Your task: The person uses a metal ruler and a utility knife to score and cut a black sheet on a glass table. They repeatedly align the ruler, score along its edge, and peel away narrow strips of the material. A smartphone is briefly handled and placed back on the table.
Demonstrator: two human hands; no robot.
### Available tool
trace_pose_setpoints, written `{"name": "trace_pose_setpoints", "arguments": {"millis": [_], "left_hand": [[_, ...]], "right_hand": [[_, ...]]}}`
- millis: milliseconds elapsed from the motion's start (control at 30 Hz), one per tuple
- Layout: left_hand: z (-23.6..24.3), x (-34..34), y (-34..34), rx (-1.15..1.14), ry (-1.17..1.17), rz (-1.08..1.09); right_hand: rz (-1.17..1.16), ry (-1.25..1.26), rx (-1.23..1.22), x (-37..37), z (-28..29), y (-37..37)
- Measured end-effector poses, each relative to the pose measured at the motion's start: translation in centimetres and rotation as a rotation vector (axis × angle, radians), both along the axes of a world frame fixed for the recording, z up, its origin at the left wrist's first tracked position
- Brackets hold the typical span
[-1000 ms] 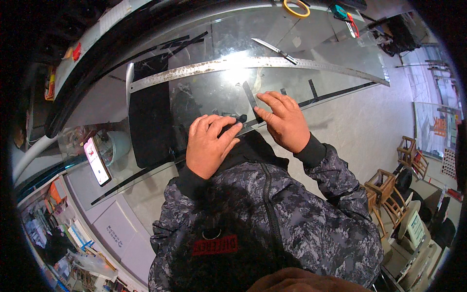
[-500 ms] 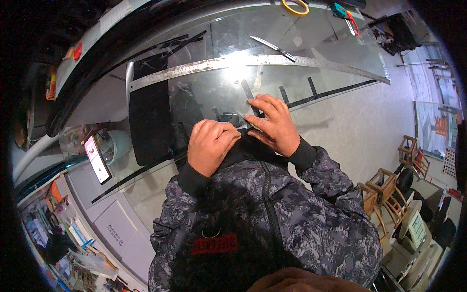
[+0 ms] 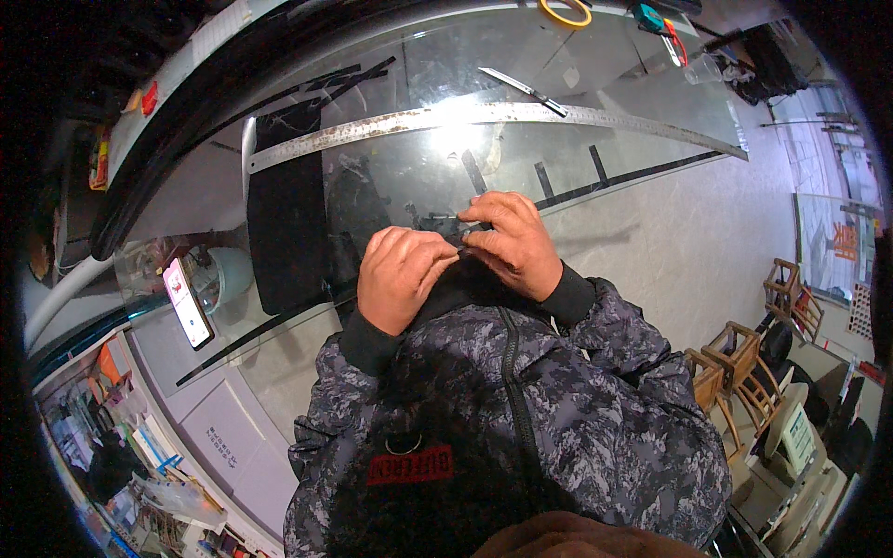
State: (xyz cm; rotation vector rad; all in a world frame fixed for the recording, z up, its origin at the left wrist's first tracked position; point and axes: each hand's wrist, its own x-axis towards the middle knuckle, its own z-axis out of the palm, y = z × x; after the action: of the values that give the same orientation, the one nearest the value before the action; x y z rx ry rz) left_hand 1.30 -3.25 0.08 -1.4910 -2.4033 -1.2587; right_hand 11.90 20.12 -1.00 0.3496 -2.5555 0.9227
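Observation:
My left hand (image 3: 400, 279) is closed at the near edge of a glass tabletop (image 3: 400, 167), its thumb and fingers pressed together. Close beside it, my right hand (image 3: 516, 244) has its fingers bent in toward the left fingertips. Something small and dark shows between the hands, too hidden to name. A black strip (image 3: 473, 169) lies on the glass just beyond my right fingertips, and small dark scraps lie near my left hand. Farther left is a wide black sheet (image 3: 286, 242). A long, stained steel ruler (image 3: 372, 128) crosses the glass beyond both hands.
A utility knife (image 3: 526, 91) lies past the ruler. At the far edge are a yellow tape roll (image 3: 565, 13) and a teal tape measure (image 3: 649, 17). Several black strips (image 3: 349, 82) lie at the far left. A lit phone (image 3: 188, 305) is at left, wooden stools (image 3: 730, 353) at right.
My right hand has shifted slightly left, and its fingers have drawn in closer to the left fingertips. My left hand has barely moved.

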Motion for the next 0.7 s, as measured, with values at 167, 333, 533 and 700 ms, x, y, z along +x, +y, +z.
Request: {"name": "trace_pose_setpoints", "arguments": {"millis": [167, 333, 533, 700], "left_hand": [[-0.1, 0.0, 0.0, 0.035, -0.029, -0.001], [-0.1, 0.1, 0.0, 0.055, -0.072, 0.024], [0.3, 0.1, 0.2, 0.052, -0.16, 0.062], [1.2, 0.2, 0.6, 0.047, -0.285, 0.103]], "right_hand": [[-0.001, -0.005, -0.055, -0.3, 0.1, -0.1], [-0.028, -0.016, -0.09, -0.3, 0.3, -0.4], [-0.044, -0.045, -0.193, -0.3, 0.5, -0.8], [-0.024, -0.069, -0.282, -0.4, 0.7, -0.6]]}}
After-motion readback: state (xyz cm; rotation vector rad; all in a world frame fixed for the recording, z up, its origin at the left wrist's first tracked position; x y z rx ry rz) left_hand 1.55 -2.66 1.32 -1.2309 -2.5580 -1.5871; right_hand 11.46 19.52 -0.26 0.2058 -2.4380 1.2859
